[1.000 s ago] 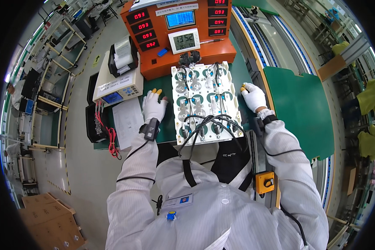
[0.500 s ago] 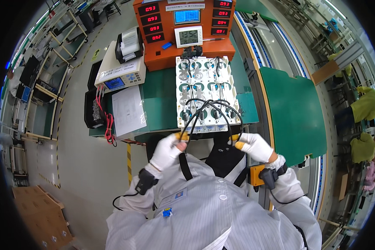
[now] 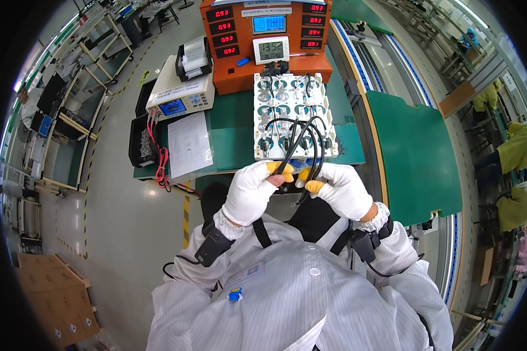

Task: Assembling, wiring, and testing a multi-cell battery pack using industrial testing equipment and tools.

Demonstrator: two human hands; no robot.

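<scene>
Both my hands wear white gloves with yellow fingertips and meet at the near edge of a white plastic fixture holding rows of round metallic cells. My left hand is closed around black cables that loop up over the fixture. Beside it, my right hand pinches more of the black cables, close to their ends. The tips of the cables hang below my fingers and are partly hidden. At the fixture's far end, black connectors sit against the orange test unit.
Left of the fixture are a white meter with red leads, a paper sheet and a black bin of small metal parts. A green board and a conveyor rail lie to the right. People in yellow work farther right.
My hands have come closer together and moved up toward the fixture, gathering the cables from wide loops into a narrower bunch. The view has shifted slightly.
</scene>
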